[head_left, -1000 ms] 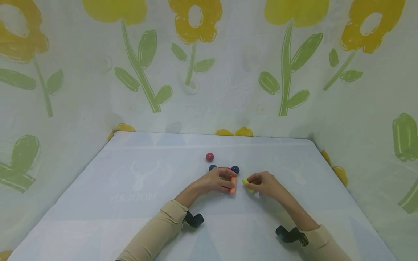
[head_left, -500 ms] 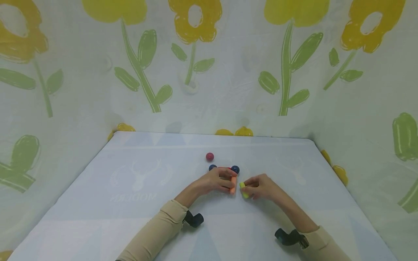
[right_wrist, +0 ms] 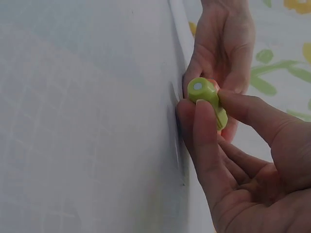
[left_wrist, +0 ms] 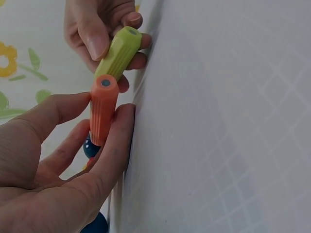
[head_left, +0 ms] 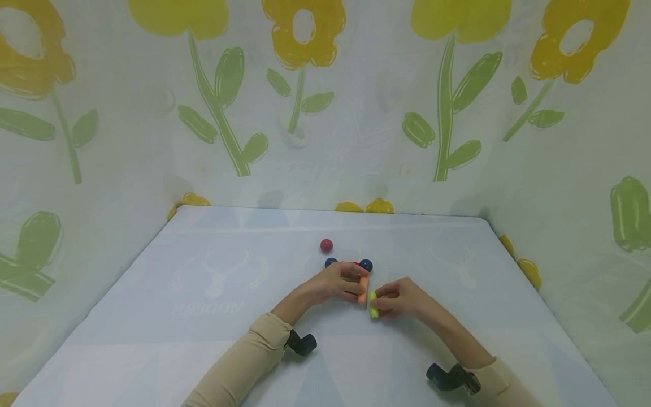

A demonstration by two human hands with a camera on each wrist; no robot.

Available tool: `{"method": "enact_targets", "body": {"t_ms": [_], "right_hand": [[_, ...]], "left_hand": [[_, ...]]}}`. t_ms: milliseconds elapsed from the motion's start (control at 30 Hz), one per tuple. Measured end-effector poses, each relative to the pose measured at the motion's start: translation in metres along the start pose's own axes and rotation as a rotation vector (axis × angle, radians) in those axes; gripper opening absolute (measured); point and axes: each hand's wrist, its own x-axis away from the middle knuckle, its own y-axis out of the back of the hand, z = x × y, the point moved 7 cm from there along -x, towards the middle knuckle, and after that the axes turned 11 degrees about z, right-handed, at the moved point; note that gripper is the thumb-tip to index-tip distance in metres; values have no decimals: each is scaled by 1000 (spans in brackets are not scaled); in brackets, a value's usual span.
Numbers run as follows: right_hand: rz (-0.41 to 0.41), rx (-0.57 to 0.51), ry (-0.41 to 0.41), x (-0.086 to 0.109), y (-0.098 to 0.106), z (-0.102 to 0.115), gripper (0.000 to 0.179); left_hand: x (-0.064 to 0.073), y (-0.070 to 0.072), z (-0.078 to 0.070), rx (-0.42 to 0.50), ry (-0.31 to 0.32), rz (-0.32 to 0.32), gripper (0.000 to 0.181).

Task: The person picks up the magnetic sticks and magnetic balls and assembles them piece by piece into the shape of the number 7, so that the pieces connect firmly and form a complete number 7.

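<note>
My left hand [head_left: 333,284] pinches an orange magnetic rod [left_wrist: 103,109] between thumb and fingers; a small grey disc shows in its end. Just to its right, my right hand [head_left: 404,299] pinches a yellow-green magnetic rod [right_wrist: 208,99], which has a pale disc in its end. In the head view the green rod stands close beside the orange one, a narrow gap between them. Beyond the left fingers lie two dark blue balls, one at the left [head_left: 331,262] and one at the right [head_left: 365,264]. A red rod [head_left: 350,263] between them is partly hidden by the left hand.
A dark red ball [head_left: 326,245] rests on the white table [head_left: 244,316] behind the blue balls. Flower-patterned cloth [head_left: 356,141] hangs around the table's back and sides. A black camera mount is worn at each wrist, left [head_left: 302,342] and right [head_left: 450,377].
My right hand has moved left and nearer to me, and the green rod has turned from slanted to almost parallel with the orange rod. The left hand stays in place, holding the orange rod.
</note>
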Motion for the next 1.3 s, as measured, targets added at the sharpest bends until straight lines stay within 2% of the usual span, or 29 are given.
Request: {"method": "enact_targets", "body": {"t_ms": [533, 767, 1000, 1300], "right_hand": [[57, -77, -31, 5, -10, 3, 48], [66, -76, -57, 7, -15, 3, 50], [105, -125, -38, 7, -21, 4, 48], [132, -116, -28, 6, -27, 5, 45]], "left_hand": [[0, 0, 1, 6, 7, -8, 40], [0, 0, 0, -2, 8, -12, 40], [0, 0, -1, -14, 5, -9, 40], [1, -1, -2, -23, -2, -4, 41]]}}
